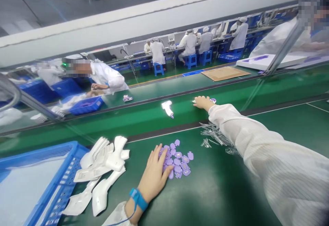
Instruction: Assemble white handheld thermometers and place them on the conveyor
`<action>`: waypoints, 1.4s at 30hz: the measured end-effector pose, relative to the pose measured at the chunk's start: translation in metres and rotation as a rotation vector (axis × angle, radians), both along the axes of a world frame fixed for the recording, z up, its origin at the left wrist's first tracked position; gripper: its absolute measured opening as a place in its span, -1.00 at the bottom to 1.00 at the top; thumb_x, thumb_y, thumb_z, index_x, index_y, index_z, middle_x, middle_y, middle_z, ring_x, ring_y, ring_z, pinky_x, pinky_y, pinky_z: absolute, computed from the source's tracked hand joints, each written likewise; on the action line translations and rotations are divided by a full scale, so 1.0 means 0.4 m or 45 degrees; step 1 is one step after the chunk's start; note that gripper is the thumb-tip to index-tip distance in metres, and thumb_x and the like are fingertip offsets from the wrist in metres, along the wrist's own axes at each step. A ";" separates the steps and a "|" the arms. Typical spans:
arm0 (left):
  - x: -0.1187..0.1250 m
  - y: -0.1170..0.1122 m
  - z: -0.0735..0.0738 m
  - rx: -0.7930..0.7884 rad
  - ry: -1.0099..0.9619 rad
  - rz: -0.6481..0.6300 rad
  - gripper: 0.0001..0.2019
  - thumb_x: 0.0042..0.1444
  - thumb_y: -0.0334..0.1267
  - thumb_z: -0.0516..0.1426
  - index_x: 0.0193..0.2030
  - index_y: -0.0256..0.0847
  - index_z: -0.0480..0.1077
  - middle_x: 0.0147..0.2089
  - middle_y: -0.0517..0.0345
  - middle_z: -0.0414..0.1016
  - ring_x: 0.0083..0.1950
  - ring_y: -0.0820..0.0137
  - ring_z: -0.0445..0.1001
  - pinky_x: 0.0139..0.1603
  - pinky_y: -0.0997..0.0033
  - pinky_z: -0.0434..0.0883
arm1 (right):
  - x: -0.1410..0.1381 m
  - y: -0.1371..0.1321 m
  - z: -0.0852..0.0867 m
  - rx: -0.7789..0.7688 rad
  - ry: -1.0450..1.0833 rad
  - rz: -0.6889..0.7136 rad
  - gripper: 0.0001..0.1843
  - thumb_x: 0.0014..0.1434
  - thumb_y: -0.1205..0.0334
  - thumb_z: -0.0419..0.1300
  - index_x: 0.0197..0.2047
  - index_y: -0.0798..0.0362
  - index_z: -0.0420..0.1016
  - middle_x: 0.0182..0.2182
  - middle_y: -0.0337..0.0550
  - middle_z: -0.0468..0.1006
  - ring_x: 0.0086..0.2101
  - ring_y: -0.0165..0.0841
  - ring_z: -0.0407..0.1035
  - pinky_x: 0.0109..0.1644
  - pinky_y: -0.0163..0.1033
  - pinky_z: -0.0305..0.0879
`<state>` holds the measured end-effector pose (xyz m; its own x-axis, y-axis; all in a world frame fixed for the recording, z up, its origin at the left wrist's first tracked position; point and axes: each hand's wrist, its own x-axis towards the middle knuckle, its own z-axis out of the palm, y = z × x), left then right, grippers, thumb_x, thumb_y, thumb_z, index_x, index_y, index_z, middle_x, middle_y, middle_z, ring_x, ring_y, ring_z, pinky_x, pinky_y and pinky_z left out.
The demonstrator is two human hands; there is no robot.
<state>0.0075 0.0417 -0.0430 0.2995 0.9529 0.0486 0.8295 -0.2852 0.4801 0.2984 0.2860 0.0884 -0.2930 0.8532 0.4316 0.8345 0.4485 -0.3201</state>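
Observation:
My left hand point(155, 174) lies palm down with its fingers extended over the left side of a loose heap of small purple plastic pieces point(177, 161). A blue strap with a cord circles that wrist. Stretched far forward, my right hand point(203, 102) closes over a white and purple plastic part point(212, 100) on the green conveyor belt point(138, 116). Most of this part is hidden beneath the hand. To its left on the belt rests a white gun-shaped plastic piece point(168, 108) with a purple tip.
White curved plastic shells point(102, 169) lie piled beside a blue crate point(74, 167) at left. Clear plastic pieces point(214, 135) lie under my right forearm. Across the belt, a co-worker point(108, 76) works near a blue bin point(87, 105). A cardboard sheet point(226, 73) lies beyond.

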 end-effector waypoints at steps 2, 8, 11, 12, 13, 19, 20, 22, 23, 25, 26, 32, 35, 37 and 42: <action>0.046 0.020 0.011 -0.023 -0.093 0.028 -0.34 0.55 0.07 -0.02 0.66 -0.17 0.09 0.72 -0.24 -0.06 0.74 -0.08 -0.10 0.68 -0.32 0.03 | -0.001 0.028 0.005 -0.059 -0.182 0.006 -0.57 0.48 0.04 0.30 0.28 0.07 0.51 0.22 0.04 0.54 0.07 -0.17 0.55 0.14 0.07 0.57; 0.005 0.067 0.074 0.181 -0.747 0.247 -0.44 0.54 0.18 -0.04 0.14 -0.21 0.58 0.37 -0.27 0.49 0.44 -0.04 0.43 0.54 -0.22 0.30 | -0.018 0.034 0.057 0.007 -0.436 0.174 -0.63 0.46 0.42 0.16 0.24 0.27 0.60 0.09 0.30 0.68 0.09 -0.03 0.54 0.22 0.09 0.47; -0.048 0.085 0.111 -0.273 -1.392 0.438 -0.32 0.48 0.33 -0.05 -0.01 -0.28 0.57 0.05 -0.24 0.66 -0.03 0.15 0.69 0.09 0.11 0.63 | -0.036 -0.105 0.080 0.298 -0.288 0.493 -0.52 0.51 0.46 -0.01 0.35 0.12 0.54 0.21 0.12 0.66 0.14 -0.10 0.52 0.25 0.06 0.49; -0.060 0.088 0.120 -0.512 -1.605 0.418 -0.27 0.47 0.38 -0.08 0.07 -0.31 0.55 0.07 -0.27 0.67 -0.10 0.19 0.71 -0.05 0.20 0.66 | -0.044 -0.166 0.083 0.419 -0.216 0.721 -0.52 0.53 0.47 -0.02 0.32 0.06 0.56 0.20 0.03 0.68 0.15 -0.15 0.53 0.27 0.05 0.50; -0.067 0.089 0.127 -0.747 -1.775 0.344 -0.20 0.44 0.44 -0.11 0.17 -0.32 0.52 0.11 -0.30 0.67 -0.12 0.19 0.73 -0.17 0.27 0.66 | -0.052 -0.228 0.082 0.510 -0.155 0.937 -0.52 0.53 0.49 -0.01 0.33 0.04 0.54 0.20 -0.02 0.68 0.19 -0.19 0.52 0.30 0.03 0.50; -0.049 0.044 0.123 -1.112 -1.764 0.009 -0.23 0.26 0.50 0.15 0.02 -0.33 0.47 -0.40 -0.07 0.67 -0.53 0.25 0.63 -0.58 0.42 0.51 | -0.053 -0.455 0.021 0.349 -0.120 1.438 -0.63 0.45 0.52 0.17 0.24 0.21 0.58 0.15 0.05 0.71 0.24 -0.18 0.53 0.42 -0.03 0.46; -0.041 0.033 0.123 -1.022 -1.717 0.060 -0.32 0.26 0.42 0.22 -0.04 -0.29 0.45 -0.47 0.02 0.63 -0.58 0.30 0.58 -0.59 0.44 0.50 | -0.044 -0.462 0.010 0.188 -0.097 1.429 -0.60 0.45 0.52 0.14 0.26 0.14 0.58 0.17 0.02 0.70 0.26 -0.19 0.52 0.44 -0.03 0.44; -0.025 0.012 0.125 -0.822 -1.636 0.138 -0.43 0.29 0.32 0.28 -0.05 -0.24 0.42 -0.48 0.10 0.62 -0.56 0.34 0.57 -0.53 0.46 0.51 | -0.027 -0.465 -0.005 -0.092 0.052 1.339 -0.54 0.45 0.52 0.09 0.28 0.00 0.57 0.17 -0.07 0.70 0.22 -0.25 0.55 0.37 -0.06 0.50; -0.018 0.003 0.127 -0.721 -1.587 0.142 -0.45 0.29 0.29 0.29 -0.03 -0.23 0.43 -0.44 0.09 0.64 -0.50 0.33 0.60 -0.46 0.44 0.54 | -0.022 -0.465 -0.010 -0.169 0.168 1.246 -0.55 0.46 0.50 0.09 0.26 -0.06 0.57 0.11 -0.12 0.72 0.15 -0.28 0.58 0.28 -0.11 0.55; -0.005 -0.012 0.128 -0.513 -1.447 0.112 -0.45 0.28 0.25 0.32 0.05 -0.24 0.48 -0.31 0.05 0.68 -0.35 0.30 0.65 -0.29 0.38 0.58 | -0.028 -0.470 -0.019 -0.206 0.364 1.009 -0.66 0.47 0.45 0.16 0.16 -0.09 0.58 -0.03 -0.17 0.73 -0.03 -0.32 0.62 0.02 -0.22 0.60; 0.001 -0.019 0.127 -0.421 -1.373 0.094 -0.45 0.26 0.23 0.34 0.07 -0.25 0.51 -0.25 0.03 0.68 -0.29 0.28 0.66 -0.22 0.35 0.58 | -0.039 -0.476 -0.023 -0.192 0.408 0.912 -0.74 0.47 0.41 0.21 0.11 -0.08 0.58 -0.10 -0.18 0.72 -0.11 -0.33 0.61 -0.07 -0.24 0.58; 0.019 -0.049 0.115 -0.242 -1.185 0.003 -0.50 0.30 0.18 0.34 0.09 -0.24 0.59 -0.19 0.05 0.67 -0.23 0.29 0.62 -0.03 0.29 0.53 | -0.116 -0.504 -0.062 -0.118 0.322 0.927 -0.91 0.47 0.27 0.29 0.02 0.03 0.56 -0.16 -0.11 0.67 -0.13 -0.25 0.53 -0.08 -0.15 0.50; 0.022 -0.052 0.120 -0.198 -1.127 -0.048 -0.54 0.32 0.16 0.32 0.04 -0.23 0.61 -0.19 0.04 0.69 -0.17 0.28 0.63 0.01 0.31 0.52 | -0.127 -0.506 -0.074 -0.095 0.245 0.953 -0.96 0.50 0.31 0.24 -0.06 0.03 0.53 -0.20 -0.12 0.64 -0.16 -0.25 0.50 -0.08 -0.14 0.45; 0.024 -0.051 0.126 -0.178 -1.076 -0.056 -0.56 0.34 0.16 0.31 0.04 -0.22 0.61 -0.15 0.03 0.70 -0.15 0.27 0.64 0.01 0.32 0.52 | -0.130 -0.512 -0.073 -0.070 0.175 0.966 -0.91 0.51 0.33 0.20 -0.12 0.03 0.48 -0.23 -0.12 0.62 -0.20 -0.25 0.47 -0.11 -0.12 0.42; 0.022 -0.059 0.128 -0.084 -0.876 0.026 -0.61 0.31 0.11 0.34 -0.01 -0.19 0.63 -0.11 0.03 0.74 -0.13 0.25 0.67 0.00 0.33 0.53 | -0.097 -0.524 -0.014 0.114 0.263 0.905 -0.87 0.51 0.38 0.12 -0.13 -0.02 0.35 -0.27 -0.16 0.57 -0.25 -0.27 0.42 -0.15 -0.14 0.37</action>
